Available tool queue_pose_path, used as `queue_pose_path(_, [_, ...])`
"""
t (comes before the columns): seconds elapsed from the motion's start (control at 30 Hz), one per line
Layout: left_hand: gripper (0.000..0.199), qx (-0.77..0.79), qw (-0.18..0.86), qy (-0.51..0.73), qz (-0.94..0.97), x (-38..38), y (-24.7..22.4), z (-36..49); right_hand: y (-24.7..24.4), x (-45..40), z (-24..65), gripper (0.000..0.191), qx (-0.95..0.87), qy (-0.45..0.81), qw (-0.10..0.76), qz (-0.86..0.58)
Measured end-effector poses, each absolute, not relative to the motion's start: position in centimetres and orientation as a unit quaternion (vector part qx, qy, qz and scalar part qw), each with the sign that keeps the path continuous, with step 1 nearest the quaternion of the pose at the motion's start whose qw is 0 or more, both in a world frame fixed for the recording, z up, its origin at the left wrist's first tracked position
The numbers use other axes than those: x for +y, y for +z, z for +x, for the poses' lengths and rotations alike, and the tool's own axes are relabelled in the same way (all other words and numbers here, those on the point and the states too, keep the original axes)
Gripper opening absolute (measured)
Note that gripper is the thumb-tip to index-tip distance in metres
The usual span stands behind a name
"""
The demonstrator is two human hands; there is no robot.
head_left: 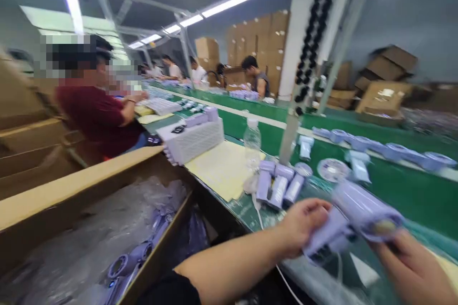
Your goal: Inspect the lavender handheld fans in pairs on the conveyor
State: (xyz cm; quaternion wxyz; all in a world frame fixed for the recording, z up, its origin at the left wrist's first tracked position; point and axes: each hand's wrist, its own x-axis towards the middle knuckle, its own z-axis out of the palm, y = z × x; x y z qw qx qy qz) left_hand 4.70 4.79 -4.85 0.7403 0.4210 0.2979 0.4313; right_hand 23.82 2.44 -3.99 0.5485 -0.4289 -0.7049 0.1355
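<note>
Lavender hair-dryer-shaped housing (361,202) is between our hands above the green work surface (411,188); any print on it is too blurred for us to read. We see a glossy, wide barrel, something yellowish inside its round open end, and a handle. Our left hand (304,224) pinches the handle; our right hand (411,264) touches the barrel's open end, how tightly we cannot tell.

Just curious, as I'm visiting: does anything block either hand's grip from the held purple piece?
Nothing visible. The left hand's grip is on the piece by its handle; the right hand's grip is at its round end, contact partly hidden.
</note>
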Motion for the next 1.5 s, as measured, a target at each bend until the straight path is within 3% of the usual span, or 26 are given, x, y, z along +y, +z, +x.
queue_pose_path(0.1, [0.092, 0.237, 0.811, 0.375, 0.38, 2.9, -4.7, 4.1, -4.6, 0.6, 21.5, 0.021, -0.68, 0.127, 0.521, -0.5])
queue_pose_path(0.23, [0.065, 0.226, 0.811, 0.41, 0.35, 2.1, -5.4, 2.6, -5.0, -1.2, 18.3, 0.038, -0.683, 0.15, 0.461, -0.547])
queue_pose_path(0.37, [0.056, 0.246, 0.812, 0.44, 0.293, 3.0, -5.2, 0.5, -4.4, -4.2, 16.5, 0.047, -0.724, 0.135, 0.401, -0.544])
queue_pose_path(0.5, [0.04, 0.243, 0.817, 0.475, 0.217, 3.6, -4.3, -1.4, -3.4, -2.5, 17.5, 0.038, -0.705, 0.246, 0.278, -0.605])
queue_pose_path(0.6, [0.038, 0.249, 0.83, 0.457, 0.199, 2.9, -4.5, -1.1, -3.7, 1.2, 18.0, 0.023, -0.634, 0.216, 0.188, -0.719])
queue_pose_path(0.73, [0.042, 0.262, 0.856, 0.394, 0.21, 1.2, -5.5, 0.9, -4.8, 3.7, 17.8, 0.012, -0.634, 0.216, 0.167, -0.724])
queue_pose_path(0.9, [0.052, 0.271, 0.848, 0.398, 0.222, 1.5, -5.6, 0.7, -4.5, 1.4, 19.5, 0.01, -0.633, 0.29, 0.186, -0.693])
queue_pose_path(1.03, [0.067, 0.264, 0.792, 0.485, 0.259, 2.9, -4.0, -0.6, -3.8, -2.8, 19.3, 0.027, -0.619, 0.448, 0.248, -0.595])
queue_pose_path(1.13, [0.073, 0.229, 0.759, 0.542, 0.279, 3.6, -2.6, -0.3, -3.1, -5.0, 17.7, 0.028, -0.595, 0.537, 0.298, -0.52])
queue_pose_path(1.4, [0.073, 0.189, 0.706, 0.607, 0.314, 3.2, -1.4, 2.1, -3.0, -5.7, 13.7, 0.042, -0.506, 0.57, 0.477, -0.438])
queue_pose_path(1.5, [0.074, 0.211, 0.675, 0.631, 0.319, 3.0, -1.8, 2.3, -4.0, -6.1, 13.0, 0.042, -0.444, 0.589, 0.509, -0.444])
